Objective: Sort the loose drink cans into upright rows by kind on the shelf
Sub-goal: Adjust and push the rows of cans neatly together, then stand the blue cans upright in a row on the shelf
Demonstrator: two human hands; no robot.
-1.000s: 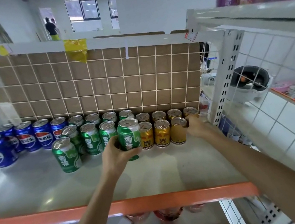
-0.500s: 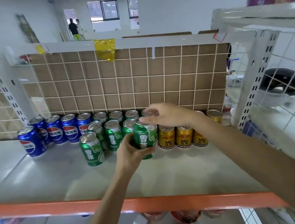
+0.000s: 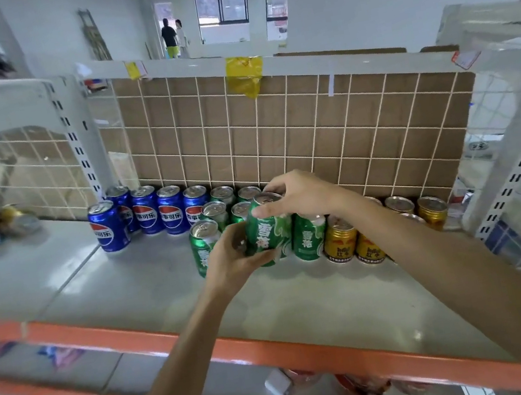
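Green can (image 3: 270,230) gripped by both hands — left (image 3: 235,257), right (image 3: 300,195) — over grey shelf (image 3: 93,282).

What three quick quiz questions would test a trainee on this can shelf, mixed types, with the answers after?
1. True or false: the left hand and right hand both hold one green can.
2. Which cans stand nearest the right upright: A) blue Pepsi cans, B) gold cans, C) green cans?
3. Fill in: the held can is ____, not upright.

Key: 1 true; 2 B; 3 tilted.
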